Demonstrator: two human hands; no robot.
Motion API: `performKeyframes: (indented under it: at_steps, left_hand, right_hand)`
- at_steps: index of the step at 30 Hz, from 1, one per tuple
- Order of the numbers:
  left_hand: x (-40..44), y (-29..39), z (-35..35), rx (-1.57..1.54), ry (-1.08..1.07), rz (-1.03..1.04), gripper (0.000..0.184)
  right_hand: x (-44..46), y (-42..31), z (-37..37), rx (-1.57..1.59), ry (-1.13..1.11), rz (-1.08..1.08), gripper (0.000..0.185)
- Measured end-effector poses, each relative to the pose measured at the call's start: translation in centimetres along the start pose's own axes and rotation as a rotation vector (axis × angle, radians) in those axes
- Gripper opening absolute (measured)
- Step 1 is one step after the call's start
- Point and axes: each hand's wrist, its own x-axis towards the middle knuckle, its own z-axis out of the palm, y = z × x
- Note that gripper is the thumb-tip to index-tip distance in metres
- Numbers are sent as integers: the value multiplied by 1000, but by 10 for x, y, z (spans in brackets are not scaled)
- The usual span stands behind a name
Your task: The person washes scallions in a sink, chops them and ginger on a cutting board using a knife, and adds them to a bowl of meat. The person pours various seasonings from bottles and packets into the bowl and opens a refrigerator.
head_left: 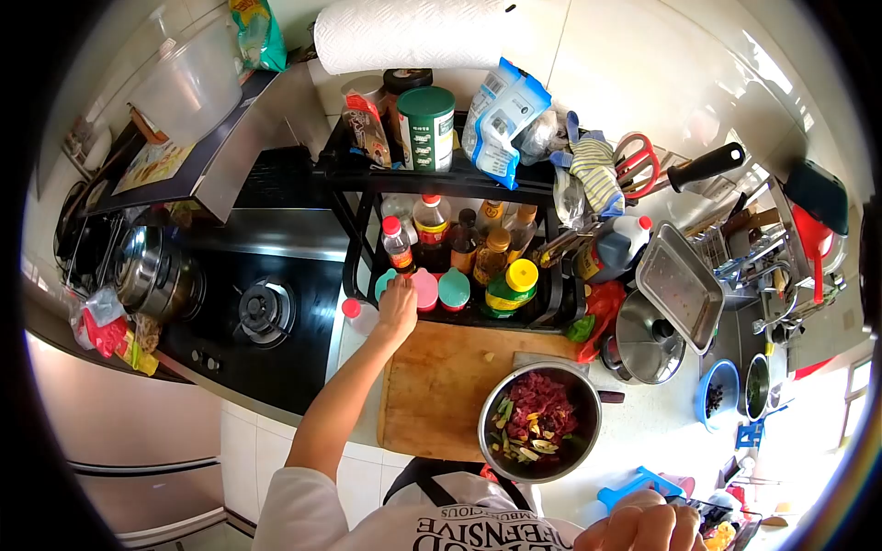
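Note:
My left hand (pixel 400 308) reaches to the row of seasoning jars on the rack's lower level. Its fingers are closed at the leftmost jar with a teal lid (pixel 384 283), hiding part of it. Beside it stand a pink-lidded jar (pixel 424 289) and another teal-lidded jar (pixel 454 289). My right hand (pixel 643 525) is at the bottom edge, partly cut off, with curled fingers; whatever is inside them is hidden. A steel bowl (pixel 588 441) with raw sliced red meat (pixel 540 406) and pale and green slices sits on the wooden cutting board (pixel 423 386).
A black rack (pixel 514 195) holds bottles, a green canister (pixel 427 129) and a blue bag (pixel 505 119). A gas stove (pixel 266 312) lies left. A cleaver (pixel 551 359) lies behind the bowl. To the right are a lidded pot (pixel 648 340) and a metal tray (pixel 680 286).

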Motion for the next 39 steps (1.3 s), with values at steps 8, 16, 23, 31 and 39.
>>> performKeyframes:
  at_steps: [8, 16, 23, 31, 39]
  left_hand:
    - [31, -1, 3, 180, -81, -135, 32]
    - [20, 39, -118, -516, 116, 612, 27]
    - [68, 133, -288, -307, 714, 397, 34]
    - [36, 152, -348, -503, 710, 556, 31]
    - [-126, 204, -282, -1433, -583, 577, 30]
  right_hand:
    - [-2, 12, 3, -75, -1, -67, 22]
    - [21, 63, -44, -411, 200, -186, 20]
    - [74, 99, -62, -425, 417, -72, 17]
    - [69, 103, -108, -832, 501, -395, 74]
    - [-23, 116, -133, -973, 980, -430, 71]
